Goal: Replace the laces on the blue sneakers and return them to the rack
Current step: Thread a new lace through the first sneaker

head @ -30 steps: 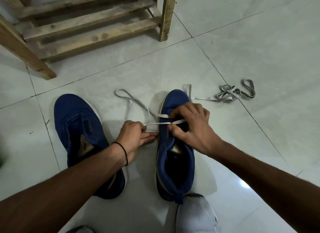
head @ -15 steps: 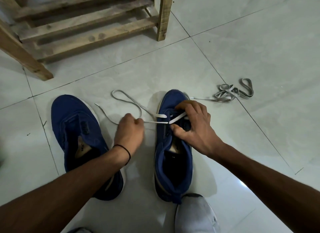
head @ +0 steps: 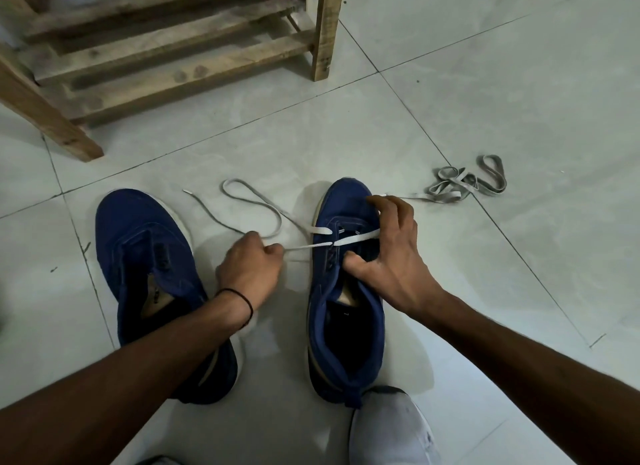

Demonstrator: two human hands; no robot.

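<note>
- Since a second ago the left hand (head: 250,268) has drawn back from the side of the right sneaker (head: 346,329). The white lace (head: 320,230) now stretches in a thin line between the two.
- The right hand (head: 389,257) has spread out from its tighter curl, and its forefinger now reaches toward the toe.
- The left hand is closed in a fist around the white lace, just beside the right sneaker. A black wristband (head: 244,296) sits on its wrist.
- Beyond the fist, the free length of lace lies in a loop on the tiled floor (head: 519,84), its tip near the toe of the left sneaker (head: 138,253).
- The right hand arches over the laced part of the right sneaker. Its thumb presses at the tongue edge and its bent fingers come down on the far side, so it grips the upper between them.
- Two rows of white lace cross the lowest eyelets.
- The left sneaker stands unlaced, parallel to the right one and apart from it.
- A tangle of grey laces (head: 464,184) lies on the floor to the right of the toe.
- The wooden rack (head: 173,70) stands beyond both sneakers.
</note>
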